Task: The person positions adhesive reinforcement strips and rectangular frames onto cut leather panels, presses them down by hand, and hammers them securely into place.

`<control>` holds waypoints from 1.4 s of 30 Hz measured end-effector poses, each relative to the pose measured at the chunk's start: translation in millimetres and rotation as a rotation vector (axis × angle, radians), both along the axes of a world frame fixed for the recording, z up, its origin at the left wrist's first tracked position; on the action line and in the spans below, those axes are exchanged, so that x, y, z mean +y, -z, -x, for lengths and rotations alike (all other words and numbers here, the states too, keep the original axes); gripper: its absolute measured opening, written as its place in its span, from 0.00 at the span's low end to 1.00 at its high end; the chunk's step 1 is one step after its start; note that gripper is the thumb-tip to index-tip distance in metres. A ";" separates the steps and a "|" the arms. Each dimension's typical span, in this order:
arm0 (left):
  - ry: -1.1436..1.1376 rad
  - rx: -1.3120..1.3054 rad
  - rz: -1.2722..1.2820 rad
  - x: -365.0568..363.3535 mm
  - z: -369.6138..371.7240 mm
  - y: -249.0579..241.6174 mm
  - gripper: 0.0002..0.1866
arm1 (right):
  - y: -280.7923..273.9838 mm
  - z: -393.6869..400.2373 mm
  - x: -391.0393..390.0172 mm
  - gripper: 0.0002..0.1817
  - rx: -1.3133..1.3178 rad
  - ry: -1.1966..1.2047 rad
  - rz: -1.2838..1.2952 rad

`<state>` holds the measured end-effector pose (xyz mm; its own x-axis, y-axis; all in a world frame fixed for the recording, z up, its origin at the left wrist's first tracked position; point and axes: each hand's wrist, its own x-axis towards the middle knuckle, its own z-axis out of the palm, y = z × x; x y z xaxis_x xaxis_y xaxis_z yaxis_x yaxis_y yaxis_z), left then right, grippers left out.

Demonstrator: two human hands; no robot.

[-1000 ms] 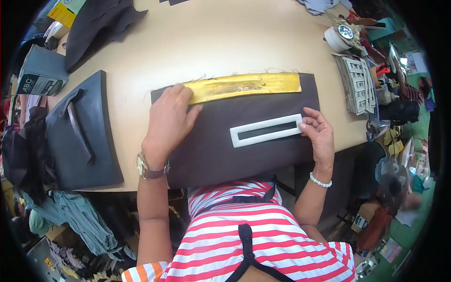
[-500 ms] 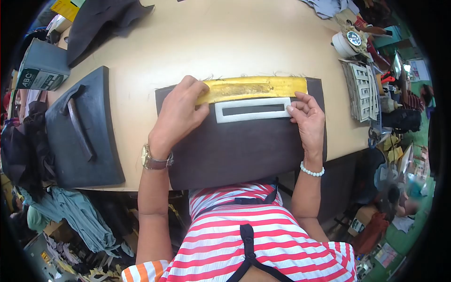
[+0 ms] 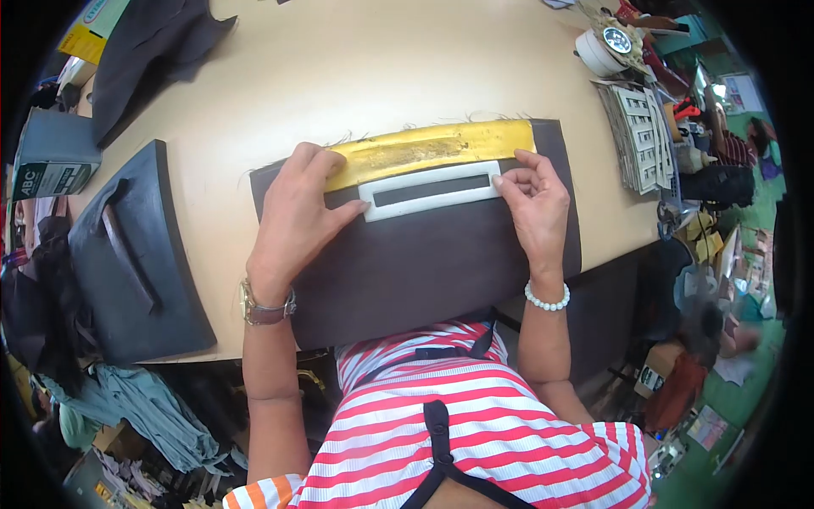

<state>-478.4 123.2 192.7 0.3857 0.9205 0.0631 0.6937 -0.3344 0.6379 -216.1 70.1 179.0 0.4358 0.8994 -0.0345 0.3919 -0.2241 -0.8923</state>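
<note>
A dark brown sheet (image 3: 407, 271), leather-like, lies at the table's front edge. Along its far edge runs a worn yellow strip (image 3: 424, 146). Just below the strip sits a white rectangular frame (image 3: 432, 193) with a long slot, the dark sheet showing through. My left hand (image 3: 297, 208) has its thumb at the frame's left end and its fingers apart on the strip's left part. At the frame's other end, my right hand (image 3: 538, 204) grips the corner with the thumb, its index fingertip by the strip and the other fingers curled.
To the left, a hammer-like tool (image 3: 127, 246) rests on a black slab (image 3: 153, 297). Behind it stand a grey ABC-labelled can (image 3: 55, 153) and a dark leather piece (image 3: 157, 59). Stacked card templates (image 3: 636, 140) and a white round container with a dial (image 3: 606, 51) are at right.
My left thumb has come down to the frame's left end, spreading away from the fingers. The sheet, strip and frame appear shifted left and slightly tilted. My right hand stays at the frame's right end.
</note>
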 end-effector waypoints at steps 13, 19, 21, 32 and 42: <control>0.001 0.030 0.010 -0.1 2.3 1.4 0.22 | 2.7 -2.1 4.3 0.23 -0.056 0.039 0.028; 0.001 0.038 0.014 0.0 0.9 0.8 0.22 | 1.5 0.0 5.0 0.20 -0.068 0.024 0.020; -0.005 0.041 0.000 -1.1 -0.4 0.1 0.21 | -0.3 2.3 4.5 0.16 -0.110 0.003 0.028; 0.223 0.276 -0.449 -44.4 -6.3 24.4 0.17 | 4.7 7.8 -9.1 0.08 -0.912 -0.273 -0.367; 0.168 0.340 -0.297 -54.1 -2.3 23.8 0.22 | 23.9 101.4 -25.7 0.28 -0.814 -0.610 -0.308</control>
